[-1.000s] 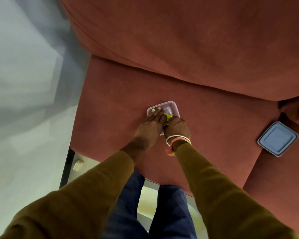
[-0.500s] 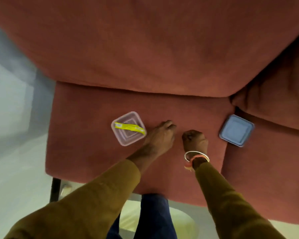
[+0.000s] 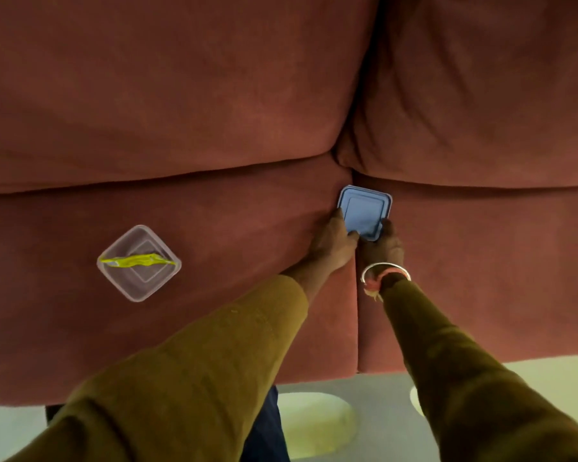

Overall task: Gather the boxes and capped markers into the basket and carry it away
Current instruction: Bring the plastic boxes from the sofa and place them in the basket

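A square blue lid (image 3: pixel 364 210) lies on the red sofa seat (image 3: pixel 241 221), over the gap between two cushions. My left hand (image 3: pixel 331 243) grips its near left corner, thumb on top. My right hand (image 3: pixel 382 243), wearing bangles, holds its near right corner. To the left on the same seat sits a clear square box (image 3: pixel 139 263), open on top, with a yellow marker (image 3: pixel 136 260) lying across the inside. No basket is in view.
The sofa's back cushions (image 3: pixel 181 88) rise just behind the seat. Below the seat's front edge is pale floor (image 3: pixel 381 411) with my dark blue trouser leg (image 3: pixel 267 435) showing.
Both hands left the clear box with the yellow marker in it and moved right to the blue lid, where they now grip its near corners. The view shifted right.
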